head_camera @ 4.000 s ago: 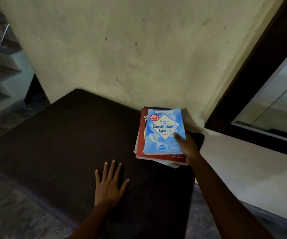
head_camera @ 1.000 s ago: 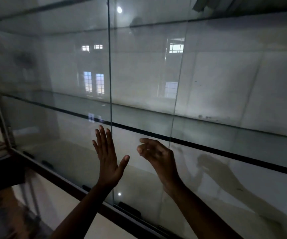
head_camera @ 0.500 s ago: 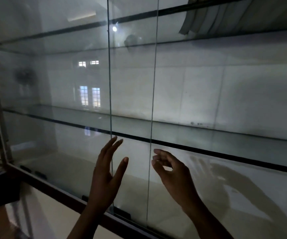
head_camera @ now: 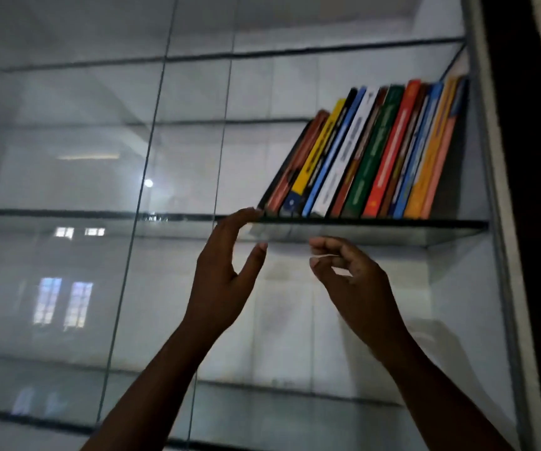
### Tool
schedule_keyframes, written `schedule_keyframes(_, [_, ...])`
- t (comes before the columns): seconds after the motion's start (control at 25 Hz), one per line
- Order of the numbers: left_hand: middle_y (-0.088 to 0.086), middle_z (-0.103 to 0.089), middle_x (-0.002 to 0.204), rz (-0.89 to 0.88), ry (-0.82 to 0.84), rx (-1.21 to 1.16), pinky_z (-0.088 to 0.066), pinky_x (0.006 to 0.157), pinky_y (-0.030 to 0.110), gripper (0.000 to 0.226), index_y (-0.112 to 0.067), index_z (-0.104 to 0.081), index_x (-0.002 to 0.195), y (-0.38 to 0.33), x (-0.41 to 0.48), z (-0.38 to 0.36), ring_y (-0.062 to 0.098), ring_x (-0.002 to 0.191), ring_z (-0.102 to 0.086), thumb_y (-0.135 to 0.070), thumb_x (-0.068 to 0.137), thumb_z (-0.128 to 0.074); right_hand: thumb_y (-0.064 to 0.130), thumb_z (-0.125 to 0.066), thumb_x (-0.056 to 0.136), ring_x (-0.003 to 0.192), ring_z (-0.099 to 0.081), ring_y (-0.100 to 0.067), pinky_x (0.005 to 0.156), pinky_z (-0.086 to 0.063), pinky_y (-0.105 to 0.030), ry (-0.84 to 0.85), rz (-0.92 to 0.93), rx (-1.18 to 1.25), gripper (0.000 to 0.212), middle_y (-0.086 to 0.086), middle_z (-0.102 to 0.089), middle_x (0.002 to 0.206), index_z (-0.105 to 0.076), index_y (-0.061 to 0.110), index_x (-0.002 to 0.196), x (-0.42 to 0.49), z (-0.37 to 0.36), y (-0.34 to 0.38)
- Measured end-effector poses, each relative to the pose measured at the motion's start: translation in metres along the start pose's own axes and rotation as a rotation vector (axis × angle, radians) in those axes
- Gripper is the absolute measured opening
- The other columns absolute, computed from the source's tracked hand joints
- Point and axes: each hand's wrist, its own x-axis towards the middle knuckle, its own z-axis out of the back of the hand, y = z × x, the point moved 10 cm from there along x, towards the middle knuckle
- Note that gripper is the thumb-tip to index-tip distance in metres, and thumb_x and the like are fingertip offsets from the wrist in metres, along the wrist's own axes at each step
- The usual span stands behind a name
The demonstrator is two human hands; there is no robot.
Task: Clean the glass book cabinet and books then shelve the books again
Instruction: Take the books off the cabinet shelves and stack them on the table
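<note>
Cabinet: glass shelf (head_camera: 392, 223), sliding panes
Books (head_camera: 373, 154): roughly twelve, leaning; spine text blurred
Left hand (head_camera: 220, 278): fingers spread
Right hand (head_camera: 357, 281): loosely curled, holding nothing

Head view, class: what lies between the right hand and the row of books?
The glass shelf, its dark front edge running just above the right hand and under the leaning books, in the head view.

1. Glass panels (head_camera: 67, 271) close off the left part of the cabinet (head_camera: 480, 141) front.
2. Right of the panel edges the front looks open.
3. Leaning books (head_camera: 370, 157) fill the right end of the middle shelf (head_camera: 392, 224), against the side wall.
4. The shelf's left stretch lies bare, behind glass.
</note>
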Motion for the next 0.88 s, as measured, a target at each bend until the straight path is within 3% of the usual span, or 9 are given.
schedule_keyframes(0.2, [-0.007, -0.047, 0.131, 0.003, 0.002, 0.015, -0.032, 0.095, 0.009, 0.047, -0.018, -0.045, 0.134, 0.019, 0.078, -0.023, -0.006, 0.118, -0.039, -0.035, 0.091, -0.049, 0.014, -0.062, 0.087, 0.098, -0.056, -0.004, 0.081, -0.042, -0.01, 0.026, 0.182, -0.243, 0.025, 0.009, -0.059, 0.106, -0.061, 0.023, 0.111, 0.081, 0.016, 0.038])
schedule_keyframes(0.28, [-0.004, -0.048, 0.133, 0.101, -0.002, -0.044, -0.028, 0.095, 0.008, 0.043, -0.017, -0.045, 0.134, 0.041, 0.099, -0.033, 0.001, 0.121, -0.04, -0.032, 0.094, -0.052, 0.017, -0.061, 0.088, 0.104, -0.052, -0.006, 0.086, -0.035, -0.013, 0.055, 0.303, -0.441, 0.029, 0.007, -0.056, 0.109, -0.06, 0.02, 0.117, 0.113, 0.016, 0.06])
schedule_keyframes(0.4, [-0.003, -0.049, 0.135, 0.289, 0.003, -0.207, -0.032, 0.094, 0.019, 0.041, -0.02, -0.046, 0.134, 0.064, 0.121, -0.049, 0.011, 0.124, -0.044, -0.031, 0.095, -0.049, 0.018, -0.057, 0.09, 0.118, -0.047, -0.015, 0.09, -0.029, -0.015, 0.095, 0.462, -0.681, 0.034, -0.001, -0.056, 0.124, -0.056, 0.017, 0.124, 0.163, 0.012, 0.091])
schedule_keyframes(0.52, [-0.005, -0.047, 0.136, 0.368, 0.034, -0.298, -0.035, 0.084, 0.016, 0.042, -0.024, -0.043, 0.136, 0.07, 0.133, -0.063, 0.004, 0.113, -0.044, -0.039, 0.097, -0.04, 0.026, -0.047, 0.096, 0.123, -0.043, -0.019, 0.097, -0.032, -0.026, 0.152, 0.415, -0.918, 0.035, -0.003, -0.053, 0.131, -0.052, 0.017, 0.129, 0.219, 0.004, 0.101])
schedule_keyframes(0.64, [-0.005, -0.048, 0.136, 0.359, 0.038, -0.365, -0.037, 0.087, 0.019, 0.051, -0.026, -0.041, 0.137, 0.073, 0.132, -0.071, 0.002, 0.109, -0.044, -0.05, 0.092, -0.032, 0.038, -0.032, 0.1, 0.122, -0.046, -0.026, 0.103, -0.031, -0.034, 0.325, 0.245, -1.188, 0.04, -0.011, -0.053, 0.132, -0.056, 0.012, 0.121, 0.259, -0.019, 0.081])
schedule_keyframes(0.76, [-0.01, -0.048, 0.131, 0.372, 0.067, -0.44, -0.035, 0.088, 0.019, 0.062, -0.03, -0.042, 0.135, 0.078, 0.131, -0.074, 0.001, 0.111, -0.043, -0.059, 0.081, -0.027, 0.047, -0.013, 0.1, 0.136, -0.031, -0.029, 0.114, -0.004, -0.049, 0.463, 0.005, -1.421, 0.058, -0.013, -0.037, 0.146, -0.043, 0.011, 0.135, 0.276, -0.032, 0.048])
schedule_keyframes(0.88, [-0.007, -0.044, 0.139, 0.444, 0.05, -0.509, -0.034, 0.101, 0.03, 0.07, -0.03, -0.04, 0.137, 0.099, 0.132, -0.071, 0.009, 0.124, -0.042, -0.064, 0.076, -0.029, 0.043, -0.013, 0.101, 0.137, -0.028, -0.029, 0.113, 0.004, -0.053, 0.449, 0.051, -1.545, 0.056, -0.012, -0.035, 0.147, -0.035, 0.01, 0.14, 0.287, -0.047, 0.045])
